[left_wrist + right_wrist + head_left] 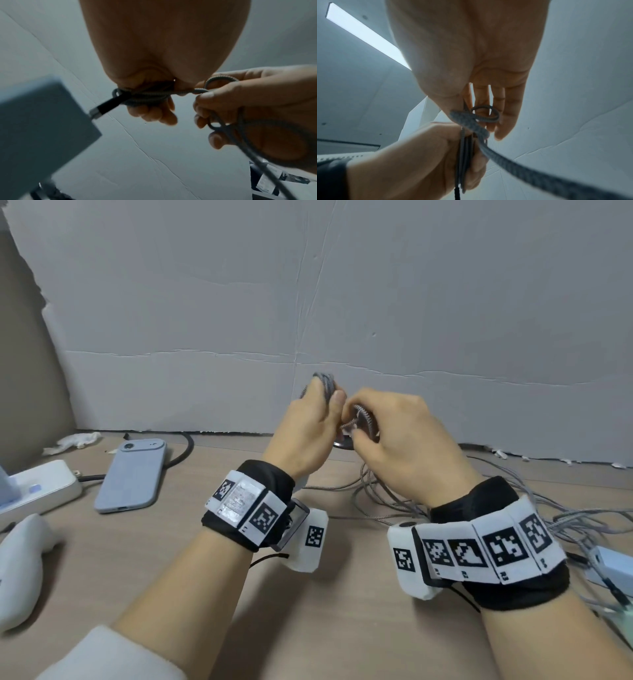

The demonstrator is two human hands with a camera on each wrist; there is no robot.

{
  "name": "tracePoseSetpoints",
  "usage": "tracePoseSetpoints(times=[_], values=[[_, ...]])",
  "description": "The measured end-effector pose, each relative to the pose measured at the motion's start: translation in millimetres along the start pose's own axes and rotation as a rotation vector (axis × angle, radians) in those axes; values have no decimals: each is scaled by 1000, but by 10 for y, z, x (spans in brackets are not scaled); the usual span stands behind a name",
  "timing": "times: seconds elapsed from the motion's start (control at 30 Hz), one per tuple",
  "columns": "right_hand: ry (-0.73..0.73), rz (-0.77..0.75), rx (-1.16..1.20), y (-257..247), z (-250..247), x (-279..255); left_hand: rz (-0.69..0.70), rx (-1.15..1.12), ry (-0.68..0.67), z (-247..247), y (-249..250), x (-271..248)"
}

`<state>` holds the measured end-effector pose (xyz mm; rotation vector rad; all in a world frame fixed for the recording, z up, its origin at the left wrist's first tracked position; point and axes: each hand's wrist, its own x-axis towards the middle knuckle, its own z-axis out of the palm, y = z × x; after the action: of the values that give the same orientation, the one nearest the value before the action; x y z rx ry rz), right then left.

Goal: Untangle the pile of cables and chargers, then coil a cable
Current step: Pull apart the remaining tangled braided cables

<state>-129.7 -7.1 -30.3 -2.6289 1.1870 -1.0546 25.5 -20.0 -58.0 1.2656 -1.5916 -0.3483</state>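
Observation:
Both hands are raised above the wooden table (325, 594). My left hand (322, 402) grips a bundle of coiled grey braided cable (323, 383); the coil (145, 98) wraps around its fingers. A black plug with a metal tip (104, 108) sticks out of the coil. My right hand (363, 422) pinches a small loop of the same cable (485, 115) right beside the left hand's thumb. The free length of cable (539, 174) runs down toward the tangled pile of grey cables (390, 494) on the table under the right wrist.
A blue-grey phone (132, 474) lies face down at the left, next to a white power strip (37, 487) with a black cord. A white rounded object (20, 563) sits at the near left. A white charger (613, 570) lies at the right edge. A creased grey backdrop (342, 302) stands behind.

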Motion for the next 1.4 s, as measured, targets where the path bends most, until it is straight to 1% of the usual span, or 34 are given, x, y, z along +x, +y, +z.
tracePoseSetpoints(times=[0.1, 0.17, 0.23, 0.3, 0.37, 0.43, 0.6, 0.7, 0.77, 0.83, 0.93, 1.03, 1.13, 1.23, 1.3, 1.4], values=[[33, 43, 111, 45, -65, 11, 19, -6, -135, -13, 21, -10], [16, 96, 151, 81, -87, 23, -25, -150, -196, -36, 83, -21], [-38, 180, 225, 117, -93, 35, -92, -318, -255, -94, 164, -42], [-95, 292, 430, 133, -90, 28, -89, -349, -323, -163, 201, -51], [-121, 383, 621, 137, -96, 12, -41, -321, -341, -217, 177, -38], [-107, 414, 695, 158, -87, 13, -25, -306, -287, -250, 129, -9], [-26, 407, 667, 208, -6, 42, -5, -244, -168, -211, 63, 13], [50, 436, 792, 187, -38, 44, -35, -209, -133, -188, 22, 28], [67, 449, 856, 162, -63, 44, -47, -193, -117, -172, 7, 30], [41, 466, 850, 159, -60, 34, -62, -179, -71, -162, -1, 35], [-29, 500, 806, 166, -39, 22, -75, -206, 38, -174, -14, 52], [-3, 507, 814, 163, -66, 34, -64, -215, 114, -198, -3, 69], [23, 520, 844, 153, -101, 37, -45, -285, 137, -208, 54, 65], [-4, 537, 855, 141, -116, 32, -36, -370, 129, -228, 108, 59], [-38, 551, 862, 139, -139, 37, -47, -350, 134, -220, 95, 63], [-70, 551, 854, 147, -163, 37, -115, -274, 190, -191, 11, 79]])
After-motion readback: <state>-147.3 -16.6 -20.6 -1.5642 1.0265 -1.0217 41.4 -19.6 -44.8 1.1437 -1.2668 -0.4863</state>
